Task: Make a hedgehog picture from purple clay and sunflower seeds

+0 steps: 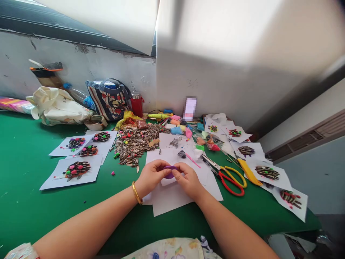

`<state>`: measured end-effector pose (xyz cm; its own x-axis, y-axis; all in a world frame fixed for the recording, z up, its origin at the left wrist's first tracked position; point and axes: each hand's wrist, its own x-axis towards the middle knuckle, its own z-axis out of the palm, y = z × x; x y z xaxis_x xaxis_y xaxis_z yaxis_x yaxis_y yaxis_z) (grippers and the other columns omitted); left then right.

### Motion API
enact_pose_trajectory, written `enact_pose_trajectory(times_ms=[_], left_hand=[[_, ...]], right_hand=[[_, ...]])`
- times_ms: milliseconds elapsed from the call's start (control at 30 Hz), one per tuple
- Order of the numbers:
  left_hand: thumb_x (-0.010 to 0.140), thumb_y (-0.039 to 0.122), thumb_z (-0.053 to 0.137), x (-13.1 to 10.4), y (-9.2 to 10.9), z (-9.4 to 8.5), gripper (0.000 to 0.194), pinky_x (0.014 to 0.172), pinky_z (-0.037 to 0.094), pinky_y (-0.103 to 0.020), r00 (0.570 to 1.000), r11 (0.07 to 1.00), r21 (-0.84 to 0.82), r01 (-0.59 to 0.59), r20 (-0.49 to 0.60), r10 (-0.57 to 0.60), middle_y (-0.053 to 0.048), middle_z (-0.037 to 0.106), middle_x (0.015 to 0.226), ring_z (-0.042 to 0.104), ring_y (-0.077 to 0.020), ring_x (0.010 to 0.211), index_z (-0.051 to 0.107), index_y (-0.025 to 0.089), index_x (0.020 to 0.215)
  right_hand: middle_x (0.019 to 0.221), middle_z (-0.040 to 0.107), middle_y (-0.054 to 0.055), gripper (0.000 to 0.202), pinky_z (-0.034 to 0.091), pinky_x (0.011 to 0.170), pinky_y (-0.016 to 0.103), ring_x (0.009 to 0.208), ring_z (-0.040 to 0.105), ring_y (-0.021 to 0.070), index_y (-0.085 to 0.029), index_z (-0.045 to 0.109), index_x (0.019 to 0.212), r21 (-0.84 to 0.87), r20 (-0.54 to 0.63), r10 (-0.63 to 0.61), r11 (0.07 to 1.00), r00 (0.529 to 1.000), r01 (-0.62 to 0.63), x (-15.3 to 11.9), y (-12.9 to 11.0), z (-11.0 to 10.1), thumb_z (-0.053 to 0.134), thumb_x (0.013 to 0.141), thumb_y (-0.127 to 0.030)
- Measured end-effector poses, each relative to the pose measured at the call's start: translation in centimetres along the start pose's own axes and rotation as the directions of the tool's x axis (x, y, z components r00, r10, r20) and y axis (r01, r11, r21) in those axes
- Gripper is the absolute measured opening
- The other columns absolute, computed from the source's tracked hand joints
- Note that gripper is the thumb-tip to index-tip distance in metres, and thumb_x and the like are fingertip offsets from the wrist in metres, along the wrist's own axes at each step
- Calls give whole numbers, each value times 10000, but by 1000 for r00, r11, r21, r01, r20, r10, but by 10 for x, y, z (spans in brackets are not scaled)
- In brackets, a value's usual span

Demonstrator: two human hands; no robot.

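Between my two hands is a flattened purple piece of modelling clay (169, 172), roughly round. My left hand (152, 177), with a gold bangle at the wrist, pinches its left side between thumb and fingers. The thumb and fingers of my right hand (187, 180) close on its right side. Both hands are above white paper sheets (168, 205). Just beyond them on the paper lie a dark grey clay lump (182, 154) and a pink stick tool (193, 160). A heap of striped sunflower seeds (137, 142) spreads to the left.
Yellow-handled scissors (237, 174) and red-handled scissors (231, 185) lie right of the paper, beside a yellow comb-like tool (249, 172). Seed-and-clay pictures on paper lie left (78, 171) and right (266, 172). Bags (109, 100), a red flask (137, 104) and coloured clay packets (178, 130) line the back.
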<state>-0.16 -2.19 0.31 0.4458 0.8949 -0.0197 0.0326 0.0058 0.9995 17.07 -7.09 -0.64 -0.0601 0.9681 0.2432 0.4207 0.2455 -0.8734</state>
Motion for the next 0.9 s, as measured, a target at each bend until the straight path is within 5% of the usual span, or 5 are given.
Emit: enact_pose_trajectory(times_ms=[233,567,900], left_hand=[[740,393,724,1,-4,-2,292,715,548,-302,998,997,58,-58,-13,59,-45,701,860,646,-174,777,667,164,912],[759,440,683,2,-2,-5,278,583,456,-254,999,961,275,-41,17,38,-22,686,726,596,-161,661,693,167,806],[771,449,688,1,0,-3,296,652,509,-273,999,990,138,-34,32,30,-47,698,798,641,-175,733,662,161,834]], right_hand=[[829,672,21,227,455,721,290,790,590,173,-213,683,866,-23,6,35,999,999,-34,1,3,4,590,899,-418],[895,675,18,155,458,748,284,820,577,168,-212,677,950,2,-10,51,999,999,-51,1,-1,1,560,863,-263],[848,669,17,171,460,734,280,799,581,166,-205,669,906,36,-49,53,998,997,-51,1,3,0,533,886,-307]])
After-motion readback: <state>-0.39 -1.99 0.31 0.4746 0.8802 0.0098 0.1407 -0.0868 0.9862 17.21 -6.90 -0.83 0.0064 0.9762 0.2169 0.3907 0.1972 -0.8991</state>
